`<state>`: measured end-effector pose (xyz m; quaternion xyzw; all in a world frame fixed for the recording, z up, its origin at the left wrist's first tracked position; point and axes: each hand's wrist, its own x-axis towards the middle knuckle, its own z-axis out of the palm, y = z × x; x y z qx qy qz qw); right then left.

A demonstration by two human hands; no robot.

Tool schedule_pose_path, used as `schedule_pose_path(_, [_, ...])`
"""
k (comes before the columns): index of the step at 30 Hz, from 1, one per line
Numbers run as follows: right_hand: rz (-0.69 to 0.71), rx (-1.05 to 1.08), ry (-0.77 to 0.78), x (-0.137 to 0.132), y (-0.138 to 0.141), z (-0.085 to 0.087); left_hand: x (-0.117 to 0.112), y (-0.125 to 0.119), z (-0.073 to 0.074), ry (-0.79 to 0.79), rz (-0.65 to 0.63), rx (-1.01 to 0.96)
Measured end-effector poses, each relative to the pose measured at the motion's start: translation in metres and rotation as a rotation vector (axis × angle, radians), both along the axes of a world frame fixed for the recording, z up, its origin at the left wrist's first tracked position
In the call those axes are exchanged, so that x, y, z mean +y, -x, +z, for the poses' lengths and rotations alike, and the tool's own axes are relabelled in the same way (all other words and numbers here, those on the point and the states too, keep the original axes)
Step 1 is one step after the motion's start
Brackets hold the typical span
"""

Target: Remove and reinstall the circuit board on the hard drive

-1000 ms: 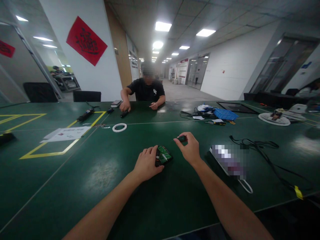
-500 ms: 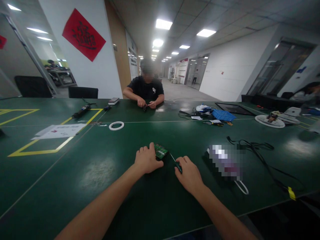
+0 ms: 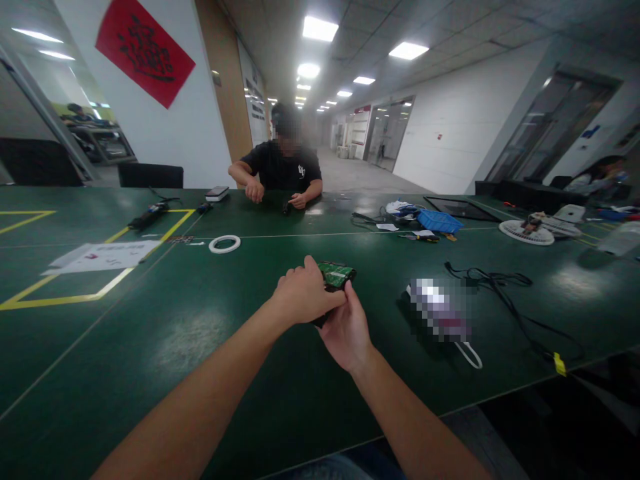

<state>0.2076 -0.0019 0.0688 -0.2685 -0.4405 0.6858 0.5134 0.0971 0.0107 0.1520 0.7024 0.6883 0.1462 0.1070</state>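
Over the table ahead of me, both hands are closed around a device with a green circuit board (image 3: 339, 274) on top and dark edges. My left hand (image 3: 306, 292) grips it from the left, with its thumb reaching across the near side. On the right and from below, my right hand (image 3: 349, 327) supports it, thumb at the board's near right corner. A black part shows beneath my left hand, but its shape is mostly hidden. No screwdriver can be seen now.
A blurred-out object with a white loop (image 3: 471, 355) lies to the right, beside a black cable (image 3: 505, 293). A white ring (image 3: 225, 245) and paper sheets (image 3: 107, 257) lie left. Farther off are a blue basket (image 3: 440, 221) and a seated person (image 3: 285, 167).
My right hand has moved from working a screwdriver at the board to holding the device. The device is lifted and turned, and the screwdriver is out of sight. My view has shifted slightly right.
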Motion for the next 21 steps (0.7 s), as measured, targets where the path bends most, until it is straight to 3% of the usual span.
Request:
schedule_pose_path(5, [0.019,0.012,-0.005,0.011,-0.019,0.006,-0.003,-0.013,0.009,-0.059,-0.064,-0.029])
schedule_pose_path(8, [0.019,-0.01,-0.006,0.02,-0.032,0.005,-0.005,-0.013,0.013,-0.046,-0.114,-0.154])
schedule_pose_path(11, [0.049,0.02,0.049,0.025,-0.044,0.007,-0.005,-0.007,0.007,-0.083,-0.164,-0.316])
schedule_pose_path(14, [0.108,0.07,0.081,0.025,-0.057,0.012,-0.005,0.002,-0.016,-0.146,-0.194,-0.478])
schedule_pose_path(17, [0.108,0.083,0.072,0.029,-0.077,0.022,-0.009,0.007,-0.054,-0.236,-0.104,-0.415])
schedule_pose_path(19, [0.039,0.043,0.038,0.039,-0.095,0.032,-0.016,0.006,-0.081,-0.245,-0.192,-0.331])
schedule_pose_path(21, [-0.056,-0.021,0.003,0.056,-0.118,0.046,-0.025,0.003,-0.101,-0.223,-0.387,-0.228])
